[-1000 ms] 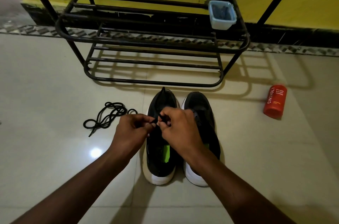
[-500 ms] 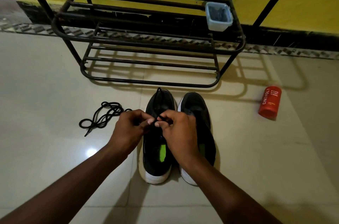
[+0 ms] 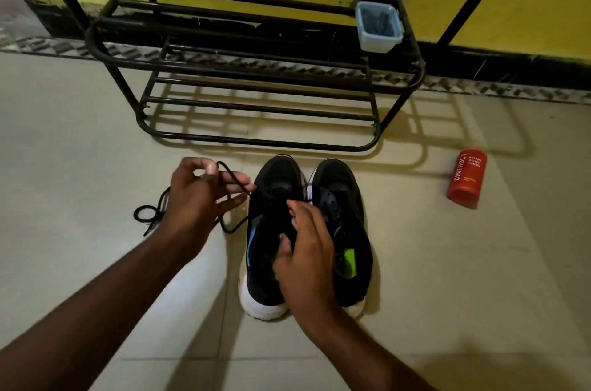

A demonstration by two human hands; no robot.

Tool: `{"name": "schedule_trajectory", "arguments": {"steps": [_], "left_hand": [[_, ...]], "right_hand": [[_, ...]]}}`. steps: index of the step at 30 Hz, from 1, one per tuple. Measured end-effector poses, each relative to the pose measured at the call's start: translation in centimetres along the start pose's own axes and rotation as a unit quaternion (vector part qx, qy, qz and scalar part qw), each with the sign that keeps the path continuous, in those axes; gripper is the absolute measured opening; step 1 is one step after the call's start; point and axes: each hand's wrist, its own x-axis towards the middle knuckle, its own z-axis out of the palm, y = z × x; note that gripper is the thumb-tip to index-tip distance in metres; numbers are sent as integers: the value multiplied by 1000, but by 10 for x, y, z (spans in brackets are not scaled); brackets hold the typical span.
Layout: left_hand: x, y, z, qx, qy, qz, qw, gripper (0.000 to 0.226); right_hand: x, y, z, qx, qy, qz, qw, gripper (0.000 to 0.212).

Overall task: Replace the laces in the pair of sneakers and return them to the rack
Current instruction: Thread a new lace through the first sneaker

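- Since the earlier frame, left hand (image 3: 196, 198) has pulled away from the left sneaker (image 3: 276, 178) and now sits left of the sneaker pair; the two hands, then close together over the eyelets, are apart.
- Head view, left hand: thumb and forefinger pinch a black lace (image 3: 235, 181); the other fingers are spread toward the pair. The lace loops over the fingertips, sags to the floor (image 3: 80, 141) just left of the pair, then runs to the left sneaker's side.
- Right hand (image 3: 307, 250): lies on the left sneaker, fingers bent, tips on the tongue area, thumb at the opening. Cannot tell whether it pinches anything.
- Sneakers: black, white soles, side by side and touching on the floor, toes away from the person. Right sneaker (image 3: 347, 198) shows dark eyelets and a green insole.
- Loose lace (image 3: 148, 214): black tangle on the floor left of the pair, partly hidden behind the left hand.
- Rack (image 3: 256, 72): black metal bars, just beyond the pair's toes, against a yellow wall.
- Blue tub (image 3: 379, 38): on the rack, beyond and right of the pair.
- Red bottle (image 3: 467, 179): lying on the floor, well right of the pair.
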Motion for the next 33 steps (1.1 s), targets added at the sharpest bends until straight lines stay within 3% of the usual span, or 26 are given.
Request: {"name": "schedule_trajectory", "arguments": {"steps": [2, 3, 4, 5, 6, 7, 8, 9, 10, 11, 13, 14, 16, 19, 22, 24, 26, 33], "left_hand": [[6, 8, -4, -48, -21, -42, 998, 15], [10, 10, -8, 7, -42, -27, 999, 15], [15, 10, -14, 135, -73, 21, 988, 15], [21, 9, -22, 313, -120, 95, 937, 14], [27, 11, -30, 490, -170, 162, 840, 12], [31, 13, -35, 604, -216, 205, 739, 11], [34, 15, -38, 649, -255, 219, 682, 11], [34, 17, -38, 636, -274, 219, 688, 11], [30, 20, -35, 578, -276, 212, 738, 11], [27, 22, -32, 485, -258, 200, 811, 17], [19, 30, -23, 261, -212, 141, 931, 34], [15, 32, -19, 157, -205, 94, 961, 37], [11, 30, -13, 47, -197, 16, 979, 37], [13, 13, -13, 200, -152, 34, 967, 35], [13, -1, -14, 439, -137, 109, 881, 23], [12, -6, -13, 527, -168, 122, 824, 11], [11, -10, -10, 564, -192, 116, 795, 11], [6, -6, -4, 582, -188, 144, 778, 10]], "right_hand": [[-1, 0, 0, -3, 6, -7, 1000, 59], [-2, -1, 0, -5, 12, -12, 1000, 60], [-3, -2, 0, -9, 20, -17, 1000, 61], [-3, -3, 0, -15, 29, -22, 999, 61], [-3, -3, 0, -22, 35, -27, 999, 60], [-3, -4, 0, -27, 36, -31, 998, 59], [-4, -4, -1, -33, 34, -32, 998, 59], [-3, -4, -1, -37, 31, -32, 998, 58], [-3, -4, -1, -39, 28, -31, 998, 58], [-3, -4, -1, -42, 27, -30, 998, 58], [-3, -5, -1, -44, 30, -28, 998, 57], [-3, -6, -1, -44, 33, -27, 998, 57], [-4, -8, -1, -48, 39, -26, 998, 59], [-5, -10, -3, -71, 43, -31, 996, 61], [-4, -11, -3, -71, 39, -33, 996, 60], [-4, -11, -2, -71, 43, -35, 996, 59], [-4, -12, -2, -73, 45, -34, 996, 60], [-3, -13, -3, -87, 0, -17, 996, 72]]}}
